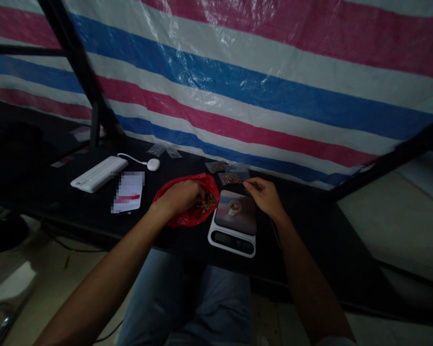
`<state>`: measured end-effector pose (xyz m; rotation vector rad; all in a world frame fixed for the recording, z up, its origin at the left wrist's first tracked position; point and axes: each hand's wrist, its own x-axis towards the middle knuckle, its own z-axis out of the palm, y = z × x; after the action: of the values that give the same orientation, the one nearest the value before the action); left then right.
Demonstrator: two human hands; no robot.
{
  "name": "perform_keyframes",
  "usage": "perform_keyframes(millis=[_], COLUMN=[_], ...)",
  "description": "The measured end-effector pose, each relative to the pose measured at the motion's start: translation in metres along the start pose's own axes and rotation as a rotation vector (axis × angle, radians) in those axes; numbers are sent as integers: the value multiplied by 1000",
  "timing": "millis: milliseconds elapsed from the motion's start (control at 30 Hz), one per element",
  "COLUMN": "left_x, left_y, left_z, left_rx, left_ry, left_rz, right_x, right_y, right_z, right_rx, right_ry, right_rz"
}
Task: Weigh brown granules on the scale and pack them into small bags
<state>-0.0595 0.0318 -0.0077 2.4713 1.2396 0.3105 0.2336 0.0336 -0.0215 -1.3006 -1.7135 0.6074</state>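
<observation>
- Head view, looking down over two bare forearms at a black bench (310,230), with the person's denim-covered knees (184,302) below its edge.
- Left hand (180,198): curled nearly closed and reaching into the mouth of a red plastic bag (185,218), its fingers gathered at a heap of brown pieces (207,202). It seems to be gripping some of them, though the fingers hide exactly how many.
- Right hand (265,197): half open, with the fingers loosely curved and held above the far edge of a digital kitchen scale (234,240). Nothing shows in its grasp, and it sits just beside a pair of small clear bags (231,178).
- Those small clear bags hold brown pieces and lie on the bench, just past the scale.
- A small white cup (234,208) with something brown inside stands on the scale's platform, between the two hands.
- Further left on the bench lie a white power bank (99,174), a round white device (153,164) on a thin white cable, a sheet of paper (128,192) with a red mark, and two more clear bags (160,151).
- Behind the bench hangs a pink, blue and white striped tarpaulin (238,86) on a black metal frame (81,62).
</observation>
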Motion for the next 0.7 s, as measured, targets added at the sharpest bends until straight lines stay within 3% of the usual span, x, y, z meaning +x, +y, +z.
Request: perform_keyframes(millis=[267,367,567,700], left_x=[0,9,27,32], left_y=[-5,13,68,82], left_z=[-21,-27,-26,-18], left_rx=[-28,-56,-226,-210], left_ry=[-49,-56,-65,-85], left_rz=[47,129,322,297], right_x=[-4,-5,-4,-4], right_y=[-8,-10,-8,-6], right_z=[-3,-3,-4,-5], right_rx=[-6,-3,-3,-1], right_ry=[-8,-26,-32,-39], right_rz=[-8,-17,-36,-41])
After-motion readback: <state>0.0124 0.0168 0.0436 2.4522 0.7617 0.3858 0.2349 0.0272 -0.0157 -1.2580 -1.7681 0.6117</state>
